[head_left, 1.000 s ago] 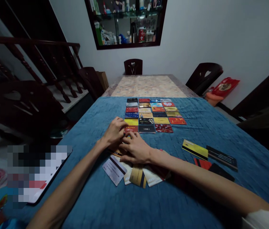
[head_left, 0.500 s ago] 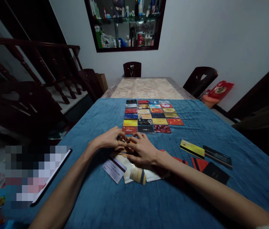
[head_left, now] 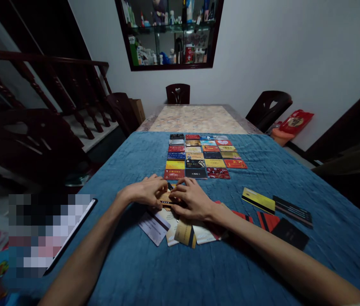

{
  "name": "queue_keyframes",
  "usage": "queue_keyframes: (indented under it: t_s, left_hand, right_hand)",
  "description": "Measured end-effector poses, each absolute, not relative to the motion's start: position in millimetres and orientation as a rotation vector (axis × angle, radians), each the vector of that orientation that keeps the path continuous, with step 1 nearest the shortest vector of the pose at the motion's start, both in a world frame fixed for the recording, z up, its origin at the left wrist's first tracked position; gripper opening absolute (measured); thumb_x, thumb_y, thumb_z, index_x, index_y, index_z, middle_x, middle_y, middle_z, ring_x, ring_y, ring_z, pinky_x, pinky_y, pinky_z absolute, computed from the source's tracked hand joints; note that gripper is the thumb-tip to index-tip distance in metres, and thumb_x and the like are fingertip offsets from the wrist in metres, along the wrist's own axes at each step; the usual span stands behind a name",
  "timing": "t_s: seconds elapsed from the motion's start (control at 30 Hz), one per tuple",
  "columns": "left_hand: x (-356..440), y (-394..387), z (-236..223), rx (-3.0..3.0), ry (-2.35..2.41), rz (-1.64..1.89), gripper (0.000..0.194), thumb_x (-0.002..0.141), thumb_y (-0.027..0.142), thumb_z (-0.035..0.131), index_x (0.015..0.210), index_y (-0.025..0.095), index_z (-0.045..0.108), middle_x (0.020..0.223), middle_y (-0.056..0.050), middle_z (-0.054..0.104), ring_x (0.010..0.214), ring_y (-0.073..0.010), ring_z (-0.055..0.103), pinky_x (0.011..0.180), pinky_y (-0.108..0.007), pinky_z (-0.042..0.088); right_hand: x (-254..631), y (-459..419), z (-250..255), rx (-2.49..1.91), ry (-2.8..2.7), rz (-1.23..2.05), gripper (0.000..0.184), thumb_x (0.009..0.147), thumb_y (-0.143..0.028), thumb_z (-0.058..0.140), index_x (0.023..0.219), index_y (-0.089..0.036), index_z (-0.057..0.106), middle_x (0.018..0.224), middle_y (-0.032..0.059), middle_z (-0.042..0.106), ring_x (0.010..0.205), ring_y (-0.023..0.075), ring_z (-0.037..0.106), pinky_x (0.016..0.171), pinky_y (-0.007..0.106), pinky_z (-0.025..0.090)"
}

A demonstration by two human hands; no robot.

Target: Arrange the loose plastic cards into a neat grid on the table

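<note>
Sitting right between both hands, a tan card (head_left: 166, 200) is being flanked from either side, its long axis seeming to run left to right, give or take a slight tilt. Neither hand is really winning on nearness: its left end is being met by the curled fingers of the left hand (head_left: 144, 191), while its right end is being partly covered by the bent fingers of the right hand (head_left: 194, 199). Whether it's actually being pinched or just touched by either one, can't tell, too much is being hidden by the fingers.

On the near side, a loose spread is being formed by a lilac card (head_left: 155, 228), a gold card (head_left: 184, 233) and a white card (head_left: 203, 234), partly overlapping. Just to the far side, a neat block of cards (head_left: 195, 174) is being displayed in rows. Off to the right, a yellow card (head_left: 258, 200) and a black card (head_left: 290, 235) are lying well apart from the hands. Everything's being supported by a blue cloth (head_left: 141, 276).
</note>
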State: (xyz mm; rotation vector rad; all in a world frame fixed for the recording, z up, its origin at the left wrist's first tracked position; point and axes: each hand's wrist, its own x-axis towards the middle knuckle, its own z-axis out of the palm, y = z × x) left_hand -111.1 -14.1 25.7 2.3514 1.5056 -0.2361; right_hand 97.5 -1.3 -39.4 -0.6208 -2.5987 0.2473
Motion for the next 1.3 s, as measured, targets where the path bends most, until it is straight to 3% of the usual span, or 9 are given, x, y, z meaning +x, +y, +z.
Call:
queue_keyframes:
  t_s: [0.37,0.5,0.67,0.9,1.3]
  left_hand:
    - [-124,-10,37,2.335,1.309,-0.113,0.020,0.074,0.028,0.065,0.091,0.019,0.073,0.088,-0.001,0.071,0.082,-0.0167,0.062,0.074,-0.023,0.043]
    - [-129,-9,40,2.286,1.279,0.006,0.018,0.077,0.030,0.065,0.087,0.018,0.075,0.088,-0.002,0.075,0.081,-0.0163,0.065,0.074,-0.022,0.045]
    - [-132,-7,42,2.254,1.294,0.095,0.016,0.076,0.026,0.064,0.084,0.018,0.076,0.086,-0.002,0.077,0.080,-0.0161,0.067,0.075,-0.022,0.047]
    - [-135,-3,39,2.276,1.347,0.236,0.019,0.080,0.030,0.062,0.079,0.016,0.076,0.081,-0.002,0.074,0.076,-0.0147,0.065,0.073,-0.022,0.046]
    - [-132,-1,34,2.285,1.376,0.391,0.015,0.079,0.025,0.064,0.081,0.017,0.076,0.084,-0.003,0.074,0.081,-0.0161,0.065,0.079,-0.025,0.047]
  right_hand:
    - [97,0,-37,-0.585,-2.530,0.313,0.025,0.098,-0.037,0.053,0.104,-0.022,0.073,0.100,0.0076,0.073,0.110,0.0250,0.051,0.095,0.044,0.036]
    - [98,2,-37,-0.590,-2.529,0.331,0.021,0.094,-0.037,0.061,0.103,-0.022,0.072,0.103,0.0072,0.073,0.111,0.0251,0.051,0.094,0.043,0.037]
    - [97,5,-40,-0.656,-2.516,0.391,0.022,0.090,-0.024,0.064,0.110,-0.022,0.070,0.103,0.0065,0.073,0.106,0.0243,0.053,0.091,0.041,0.039]
    - [96,6,-40,-0.763,-2.426,0.517,0.015,0.089,-0.019,0.062,0.099,-0.018,0.073,0.103,0.0098,0.070,0.100,0.0221,0.058,0.089,0.037,0.045]
    - [100,14,-44,-0.823,-2.220,0.558,0.008,0.088,-0.018,0.063,0.084,-0.019,0.070,0.092,0.0062,0.064,0.094,0.0202,0.055,0.083,0.035,0.044]
